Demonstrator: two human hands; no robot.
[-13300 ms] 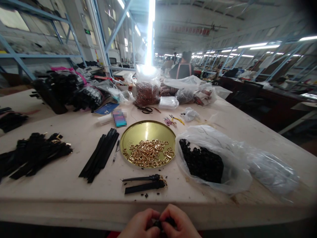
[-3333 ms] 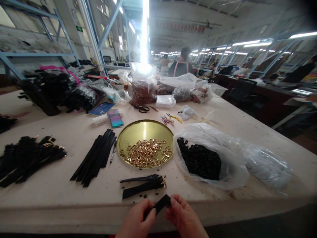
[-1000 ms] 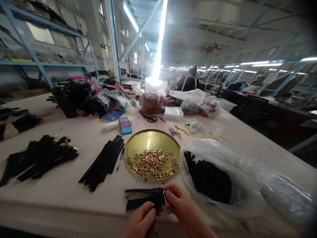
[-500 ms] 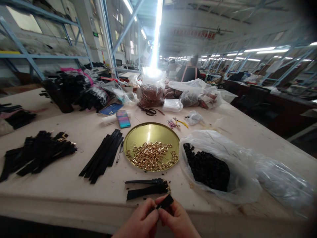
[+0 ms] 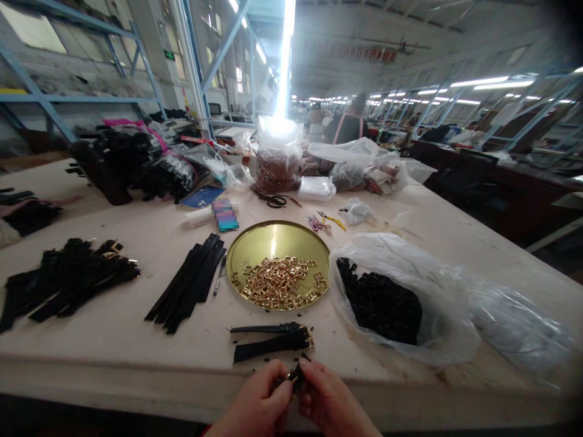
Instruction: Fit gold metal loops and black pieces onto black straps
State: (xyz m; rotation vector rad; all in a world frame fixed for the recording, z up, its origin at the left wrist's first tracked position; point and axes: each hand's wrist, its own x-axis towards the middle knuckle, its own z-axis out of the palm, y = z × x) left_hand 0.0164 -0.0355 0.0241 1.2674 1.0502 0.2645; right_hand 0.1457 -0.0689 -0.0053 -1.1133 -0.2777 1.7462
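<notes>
At the table's front edge, my left hand (image 5: 260,397) and my right hand (image 5: 331,396) pinch one short black strap (image 5: 297,377) between them. A bit of gold metal, apparently a buckle, glints at the left fingertips; fingers cover most of it. Just beyond my hands lie black straps with gold buckles (image 5: 273,346), side by side. Farther back, a round gold tray (image 5: 291,233) holds a heap of small gold buckles (image 5: 277,282). To its right, a clear plastic bag (image 5: 444,321) lies open around many small black pieces (image 5: 385,306).
Left of the tray lie a fan of flat black straps (image 5: 189,285), a pen (image 5: 219,273) and a pile of buckled straps (image 5: 73,276). Behind it are scissors (image 5: 273,200), yellow-handled pliers (image 5: 334,220) and a brown-filled bag (image 5: 277,170). Another person (image 5: 348,127) is in the background.
The strap in my hands has turned, from lying out to the upper right to a steeper, narrower view. My right hand has shifted slightly right. The camera view has moved a little.
</notes>
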